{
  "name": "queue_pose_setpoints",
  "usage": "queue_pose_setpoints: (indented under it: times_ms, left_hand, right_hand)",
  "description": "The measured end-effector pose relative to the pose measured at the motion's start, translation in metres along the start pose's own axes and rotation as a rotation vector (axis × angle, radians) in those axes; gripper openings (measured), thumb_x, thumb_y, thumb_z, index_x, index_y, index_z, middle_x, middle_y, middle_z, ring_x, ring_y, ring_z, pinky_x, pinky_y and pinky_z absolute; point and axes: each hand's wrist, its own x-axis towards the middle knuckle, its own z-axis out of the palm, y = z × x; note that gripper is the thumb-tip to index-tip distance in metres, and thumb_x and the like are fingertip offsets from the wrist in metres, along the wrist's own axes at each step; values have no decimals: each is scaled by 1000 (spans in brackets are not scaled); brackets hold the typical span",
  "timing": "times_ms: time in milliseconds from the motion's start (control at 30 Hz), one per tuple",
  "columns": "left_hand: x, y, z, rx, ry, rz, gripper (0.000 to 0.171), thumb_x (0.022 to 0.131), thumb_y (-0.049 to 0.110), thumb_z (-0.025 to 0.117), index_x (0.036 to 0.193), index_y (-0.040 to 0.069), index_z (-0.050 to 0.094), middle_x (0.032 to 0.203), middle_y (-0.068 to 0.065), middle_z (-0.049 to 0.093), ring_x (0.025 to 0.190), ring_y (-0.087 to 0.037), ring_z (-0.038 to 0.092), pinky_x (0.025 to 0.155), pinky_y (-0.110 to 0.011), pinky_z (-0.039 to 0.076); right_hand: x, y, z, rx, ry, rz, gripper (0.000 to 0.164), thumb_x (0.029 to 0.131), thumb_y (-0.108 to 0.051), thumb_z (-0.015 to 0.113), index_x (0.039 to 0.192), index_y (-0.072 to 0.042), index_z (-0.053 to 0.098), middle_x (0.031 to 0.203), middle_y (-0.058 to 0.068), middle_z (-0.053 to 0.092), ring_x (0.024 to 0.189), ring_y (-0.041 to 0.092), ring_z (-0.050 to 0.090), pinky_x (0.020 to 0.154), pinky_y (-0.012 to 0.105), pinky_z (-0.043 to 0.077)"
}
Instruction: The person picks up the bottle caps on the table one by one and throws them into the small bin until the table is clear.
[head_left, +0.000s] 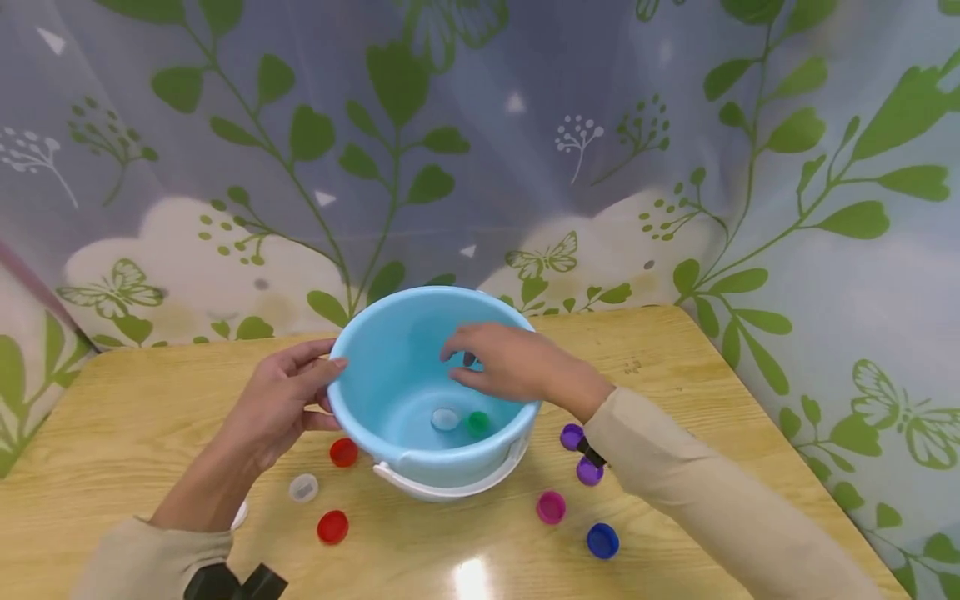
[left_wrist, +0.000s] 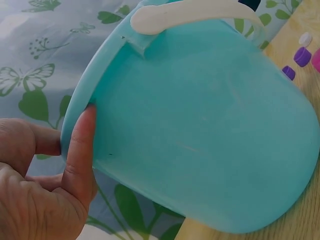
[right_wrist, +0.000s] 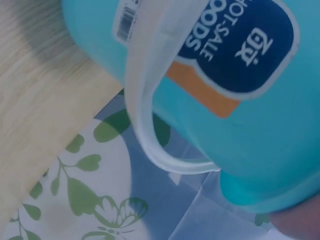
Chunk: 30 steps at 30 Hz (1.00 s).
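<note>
A light blue bucket point(head_left: 442, 462) stands on the table, its white handle point(head_left: 457, 492) hanging down at the near side. On its floor lie a green bottle cap point(head_left: 477, 423) and a whitish cap point(head_left: 445, 418). My left hand point(head_left: 281, 400) grips the bucket's left rim; in the left wrist view one finger lies along the outer wall point(left_wrist: 200, 120) just under the rim. Over the bucket's mouth, my right hand point(head_left: 517, 362) reaches in from the right with fingers bent and thumb apart, nothing visible between them. The right wrist view shows a dark blue label point(right_wrist: 250, 50) on the bucket's outside.
Left of the bucket are red caps point(head_left: 332, 527) and white caps point(head_left: 303, 487), one partly behind my left wrist. To the right lie purple caps point(head_left: 589, 472), a magenta cap point(head_left: 551, 507) and a blue cap point(head_left: 602, 541). A leaf-patterned cloth point(head_left: 480, 167) hangs behind the wooden table point(head_left: 675, 500).
</note>
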Motion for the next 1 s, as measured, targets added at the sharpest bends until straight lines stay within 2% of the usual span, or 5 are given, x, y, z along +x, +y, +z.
queue_pose_setpoints:
  times_ms: [267,367,467,667,1000]
  left_hand:
    - [2,2,2,1,28,19,50,95,13,60,136,-9,40,82,-7,62,57,-12,56,57,-31,58]
    - [2,2,4,13,42,23,50,95,13,60,135,-9,41,79,-6,61,57,-11,54,57,-31,58]
    - [3,2,4,22,44,21,49,95,13,60,135,-8,41,78,-5,60,57,-11,54,57,-30,58]
    - [3,1,4,5,32,7,50,94,14,61,135,-8,41,81,-7,59,58,-12,55,59,-31,59]
    - [1,-2,3,-8,35,-2,53,94,16,63,135,-7,40,81,-6,59,58,-12,55,59,-31,59]
  right_hand:
    - [-8,11,-5,330,379,-151,16,95,-9,58,110,-8,65,110,-1,61,100,8,56,87,25,50]
    - [-18,16,-9,351,463,-171,18,94,-4,57,110,-5,65,115,3,59,107,12,54,88,29,51]
    - [-35,25,-15,295,520,-153,19,93,-2,57,110,-3,65,120,7,58,111,16,53,89,32,52]
    - [-82,58,-13,207,520,-41,20,93,-1,58,112,-3,64,119,7,58,111,20,54,85,32,53]
    - [-158,100,28,188,326,122,25,95,-9,59,120,-9,59,120,3,56,108,22,56,82,34,55]
